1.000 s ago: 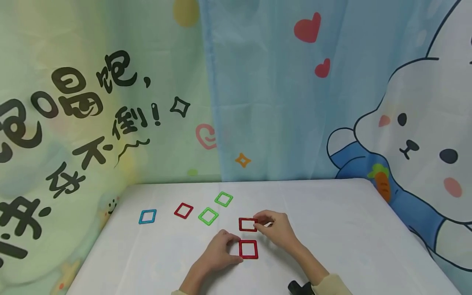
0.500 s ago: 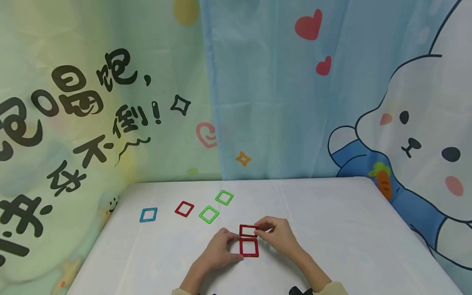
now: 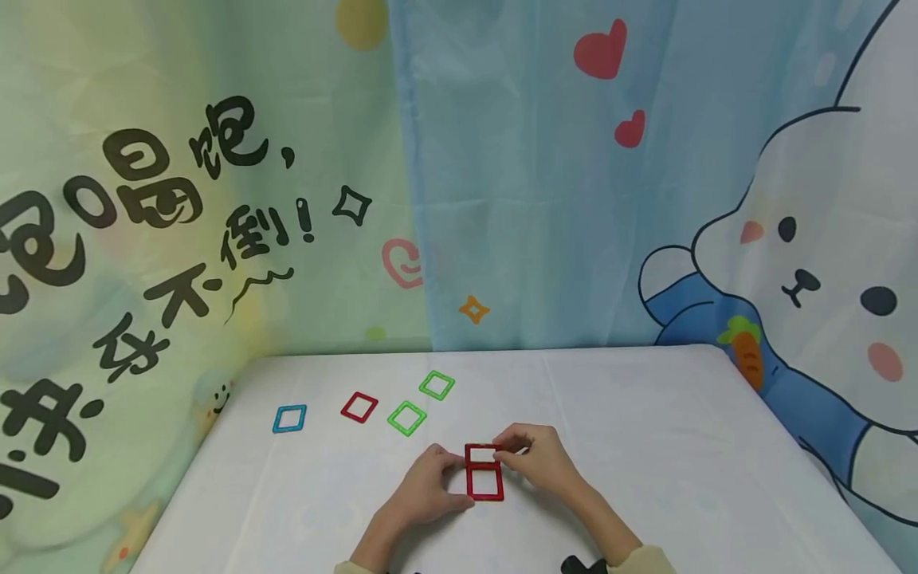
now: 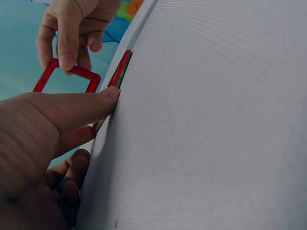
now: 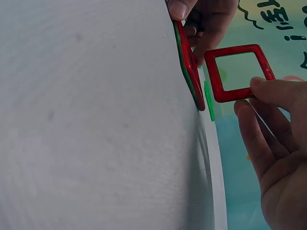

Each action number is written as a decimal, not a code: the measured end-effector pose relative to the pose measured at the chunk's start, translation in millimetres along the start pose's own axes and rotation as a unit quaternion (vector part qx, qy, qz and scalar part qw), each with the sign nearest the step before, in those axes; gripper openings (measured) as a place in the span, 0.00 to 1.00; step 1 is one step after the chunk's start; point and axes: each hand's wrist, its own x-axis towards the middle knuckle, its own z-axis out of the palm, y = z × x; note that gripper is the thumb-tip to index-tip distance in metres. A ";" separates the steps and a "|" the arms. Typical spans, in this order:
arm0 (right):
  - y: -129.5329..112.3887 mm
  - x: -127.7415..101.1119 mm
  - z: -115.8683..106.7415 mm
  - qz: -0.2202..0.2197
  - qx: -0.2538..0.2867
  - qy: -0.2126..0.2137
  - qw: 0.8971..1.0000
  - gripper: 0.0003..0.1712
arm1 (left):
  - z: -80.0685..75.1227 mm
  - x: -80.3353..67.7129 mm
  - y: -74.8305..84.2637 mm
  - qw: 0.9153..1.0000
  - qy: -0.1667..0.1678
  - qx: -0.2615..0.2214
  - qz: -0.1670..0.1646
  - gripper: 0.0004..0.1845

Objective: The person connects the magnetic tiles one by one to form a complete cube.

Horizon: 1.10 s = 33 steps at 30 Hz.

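Two open-centred red square magnetic tiles are in the hands. The lower tile lies flat on the white table, and my left hand grips its left side between thumb and finger. In the right wrist view a green layer shows beneath this red tile. My right hand pinches the other red tile by its right side. That tile stands tilted up at the far edge of the flat one. Whether the two touch cannot be told from the wrist views.
Several more square tiles lie farther back to the left: a blue one, a red one and two green ones. A printed curtain hangs behind the table. A black object shows by the right sleeve.
My right hand has brought its red tile nearer to me and tilted it up, closing the gap to the flat tile. The left hand keeps its grip in place.
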 end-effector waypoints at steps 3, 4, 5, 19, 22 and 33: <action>0.5 0.0 -0.5 0.000 -0.004 -0.003 1.000 0.08 | 0.5 0.2 0.0 1.000 -0.001 -0.001 -0.001 0.28; 0.5 0.1 -0.6 -0.001 -0.005 -0.004 1.000 0.08 | 0.6 0.2 -0.1 1.000 0.000 -0.001 0.000 0.28; 0.5 0.1 -0.7 -0.001 -0.006 -0.005 1.000 0.08 | 0.6 0.3 -0.1 1.000 0.000 0.000 0.000 0.28; 3.3 0.1 -0.1 -0.003 -0.009 -0.007 1.000 0.08 | 2.3 1.3 -1.3 1.000 0.000 0.000 0.005 0.28; 3.5 -0.1 -0.3 -0.005 -0.010 -0.007 1.000 0.08 | 2.0 1.2 -0.8 1.000 -0.002 -0.001 0.003 0.28; 5.0 -0.2 0.8 -0.008 -0.007 -0.006 1.000 0.09 | 0.5 0.6 -0.1 1.000 0.002 0.007 0.004 0.28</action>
